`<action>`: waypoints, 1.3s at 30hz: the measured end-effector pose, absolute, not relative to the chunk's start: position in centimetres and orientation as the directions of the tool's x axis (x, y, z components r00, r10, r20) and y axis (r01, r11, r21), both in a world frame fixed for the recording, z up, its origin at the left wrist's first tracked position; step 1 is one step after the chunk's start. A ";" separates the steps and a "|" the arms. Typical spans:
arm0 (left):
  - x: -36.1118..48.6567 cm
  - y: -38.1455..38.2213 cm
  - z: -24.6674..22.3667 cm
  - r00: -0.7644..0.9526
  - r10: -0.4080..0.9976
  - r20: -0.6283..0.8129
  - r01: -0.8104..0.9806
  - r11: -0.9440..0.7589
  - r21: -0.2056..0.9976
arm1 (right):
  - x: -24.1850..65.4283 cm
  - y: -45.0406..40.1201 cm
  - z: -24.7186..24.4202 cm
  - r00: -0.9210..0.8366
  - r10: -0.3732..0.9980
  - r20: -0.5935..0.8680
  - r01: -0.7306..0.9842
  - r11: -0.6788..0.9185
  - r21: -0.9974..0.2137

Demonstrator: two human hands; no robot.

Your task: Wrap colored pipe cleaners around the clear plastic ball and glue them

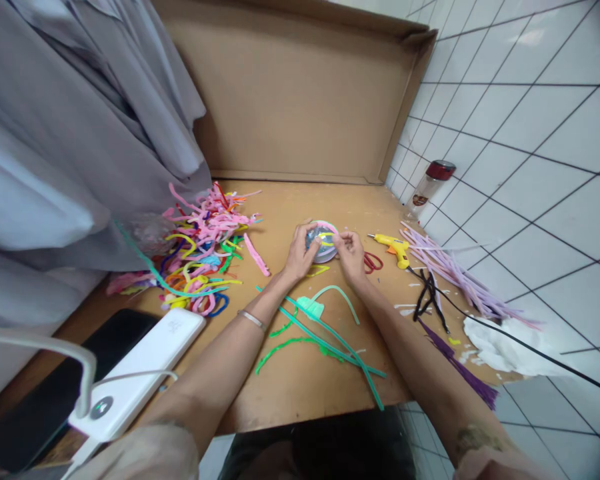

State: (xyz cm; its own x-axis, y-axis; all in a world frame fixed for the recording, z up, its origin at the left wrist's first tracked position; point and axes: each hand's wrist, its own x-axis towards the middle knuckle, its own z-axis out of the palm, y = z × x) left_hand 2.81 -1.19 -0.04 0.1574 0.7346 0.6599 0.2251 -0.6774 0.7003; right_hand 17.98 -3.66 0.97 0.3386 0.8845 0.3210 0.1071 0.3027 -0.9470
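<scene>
At the middle of the table, my left hand (299,255) is closed round the left side of a small round container (324,255) with a pale pink and white rim. A short yellow strip (326,235), seemingly a pipe cleaner, lies across its top. My right hand (349,253) is pinched at the strip's right end, against the container's edge; the fingertips partly hide the contact. Red-handled scissors (373,263) lie beside my right hand, their blades mostly hidden. Below the hands is a bent yellow piece (318,271). Nearer me are green pipe cleaners (330,327).
Left is a tangled pile of colourful pipe cleaners (205,233), with a white power bank (140,373) in front. On the right are a yellow glue gun (393,248) with a black cord, lilac stems (450,273), a purple tassel (460,367) and a glass jar (427,190). Cardboard (300,93) stands behind.
</scene>
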 end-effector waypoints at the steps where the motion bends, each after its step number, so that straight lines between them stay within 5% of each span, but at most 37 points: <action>1: 2.8 -1.2 0.0 0.166 0.730 0.663 0.226 -0.682 0.695 | 18.0 -3.6 1.0 0.341 0.898 0.277 0.060 0.274 -0.960; 21: 3.2 -1.4 0.4 0.176 0.724 0.667 0.214 -0.689 0.692 | 18.4 -3.3 1.4 0.340 0.939 0.048 -0.184 0.117 -0.976; 39: 3.7 -1.9 1.1 0.118 0.762 0.637 0.193 -0.646 0.738 | 18.7 -3.4 1.5 0.285 0.936 0.206 -0.013 0.219 -0.976</action>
State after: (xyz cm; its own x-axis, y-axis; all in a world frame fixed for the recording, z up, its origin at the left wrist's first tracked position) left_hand 3.71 -1.85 1.10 0.1176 0.7622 0.6366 0.1929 -0.6463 0.7383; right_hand 18.69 -3.39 1.46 0.2850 0.9361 0.2062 -0.0131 0.2189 -0.9757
